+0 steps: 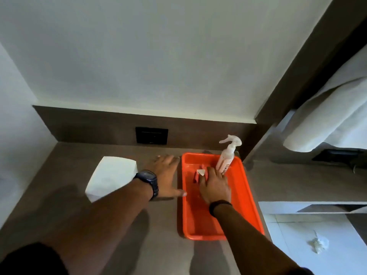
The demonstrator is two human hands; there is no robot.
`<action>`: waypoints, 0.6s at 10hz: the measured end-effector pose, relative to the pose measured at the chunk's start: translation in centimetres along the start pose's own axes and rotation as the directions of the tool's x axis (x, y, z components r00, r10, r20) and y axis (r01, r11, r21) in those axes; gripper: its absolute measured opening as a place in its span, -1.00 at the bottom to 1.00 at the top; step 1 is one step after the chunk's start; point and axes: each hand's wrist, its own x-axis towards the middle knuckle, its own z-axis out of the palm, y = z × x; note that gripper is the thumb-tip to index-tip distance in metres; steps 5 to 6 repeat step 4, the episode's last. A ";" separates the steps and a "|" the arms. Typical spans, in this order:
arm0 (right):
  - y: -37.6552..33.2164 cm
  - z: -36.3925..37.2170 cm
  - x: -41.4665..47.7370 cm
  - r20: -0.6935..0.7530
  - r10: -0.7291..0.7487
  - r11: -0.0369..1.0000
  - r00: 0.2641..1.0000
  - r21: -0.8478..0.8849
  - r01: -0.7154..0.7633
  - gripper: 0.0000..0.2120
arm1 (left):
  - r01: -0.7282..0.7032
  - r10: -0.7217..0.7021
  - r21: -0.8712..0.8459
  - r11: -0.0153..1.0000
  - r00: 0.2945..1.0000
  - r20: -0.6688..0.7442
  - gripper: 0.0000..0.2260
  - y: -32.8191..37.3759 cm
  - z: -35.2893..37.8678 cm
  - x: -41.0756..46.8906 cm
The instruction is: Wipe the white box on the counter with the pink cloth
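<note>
Tray holding spray bottle and pink cloth, right hand flat on cloth, fingers extended

Spray bottle crowds the tray's far corner; counter around the white box seems open

Pink cloth mostly buried under the right hand — whether the fingers grip it, can't tell. Left forearm covers the white box's near corner — both arms cut off at the bottom edge.
</note>
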 end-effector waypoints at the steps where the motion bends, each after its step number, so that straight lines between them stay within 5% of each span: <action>1: 2.3 2.2 -0.5 0.108 -0.053 0.961 0.993 -0.266 0.080 -0.62 | -0.036 0.035 0.018 0.999 0.997 0.073 0.00 1.9 3.3 0.6; 2: 3.7 4.0 -1.1 0.242 -0.094 0.922 0.966 -0.345 0.176 -0.52 | -0.036 0.017 0.075 0.997 0.970 0.242 0.07 2.4 6.0 0.4; 6: 4.9 5.2 -1.4 0.203 -0.118 0.950 0.972 -0.261 0.169 -0.35 | 0.006 -0.007 0.004 1.000 0.967 0.253 0.09 2.1 7.2 -0.2</action>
